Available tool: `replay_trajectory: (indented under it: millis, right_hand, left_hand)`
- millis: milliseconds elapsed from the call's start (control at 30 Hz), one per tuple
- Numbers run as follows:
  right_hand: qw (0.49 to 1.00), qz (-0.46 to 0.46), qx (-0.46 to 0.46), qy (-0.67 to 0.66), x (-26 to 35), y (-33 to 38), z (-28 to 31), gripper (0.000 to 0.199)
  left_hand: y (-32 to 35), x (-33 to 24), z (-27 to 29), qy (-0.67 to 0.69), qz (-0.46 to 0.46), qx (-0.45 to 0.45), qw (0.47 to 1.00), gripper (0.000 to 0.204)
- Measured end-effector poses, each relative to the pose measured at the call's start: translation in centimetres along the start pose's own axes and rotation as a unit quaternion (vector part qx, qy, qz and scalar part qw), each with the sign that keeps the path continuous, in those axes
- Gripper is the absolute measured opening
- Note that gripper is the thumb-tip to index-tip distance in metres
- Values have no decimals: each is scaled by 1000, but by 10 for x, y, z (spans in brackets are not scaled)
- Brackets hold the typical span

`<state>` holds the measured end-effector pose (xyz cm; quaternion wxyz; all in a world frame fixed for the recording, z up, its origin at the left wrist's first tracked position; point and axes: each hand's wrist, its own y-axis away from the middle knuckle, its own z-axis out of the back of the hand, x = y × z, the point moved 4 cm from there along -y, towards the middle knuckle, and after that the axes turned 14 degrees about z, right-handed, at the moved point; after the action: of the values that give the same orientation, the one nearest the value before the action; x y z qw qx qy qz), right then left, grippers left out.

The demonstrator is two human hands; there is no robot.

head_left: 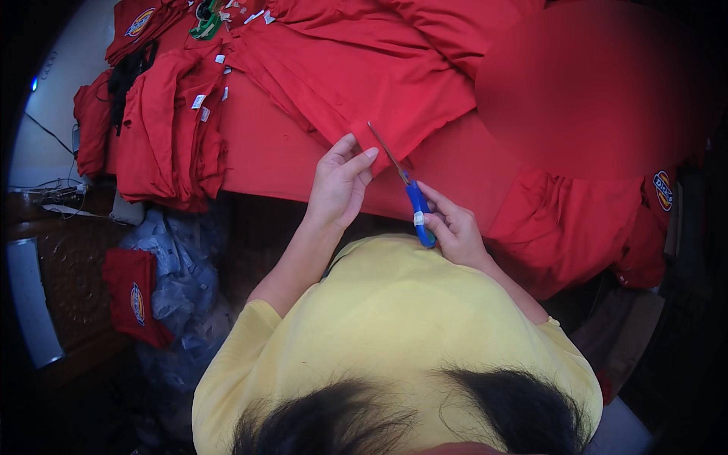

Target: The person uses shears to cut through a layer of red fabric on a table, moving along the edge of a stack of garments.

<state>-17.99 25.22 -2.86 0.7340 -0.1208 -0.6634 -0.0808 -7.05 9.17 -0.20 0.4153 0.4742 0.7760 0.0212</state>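
Note:
My right hand [455, 231] is closed round the blue handles of a pair of scissors [418, 208], with the narrow blades pointing up and left over red cloth. The blades look closed or nearly so. At the near corner of a red garment [379, 98], my left hand [339, 186] is raised with its thumb and forefinger apart. Nothing shows between these two fingertips, and its other fingers are partly hidden. The garment lies spread over the table, and its near corner reaches both hands and the scissor blades.
A folded stack of red garments [171, 125] with white tags sits on the left. More red garments [561, 227] hang over the table's right edge. Beneath the table's left side are clear plastic bags [186, 273] and a folded red garment [136, 296]. A blurred patch covers the upper right.

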Motion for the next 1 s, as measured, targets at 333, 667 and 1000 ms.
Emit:
replay_trajectory:
  millis: [333, 667, 1000]
  right_hand:
    - [1000, -8, 0, -10, 5, -19, 1, 51]
    - [992, 92, 7, 83, 14, -29, 1, 52]
    - [994, -61, 2, -89, 6, -39, 3, 50]
  left_hand:
    - [0, -1, 3, -89, 40, 23, 995, 51]
    - [-14, -15, 9, -85, 8, 21, 996, 50]
    - [-26, -23, 23, -54, 21, 24, 998, 55]
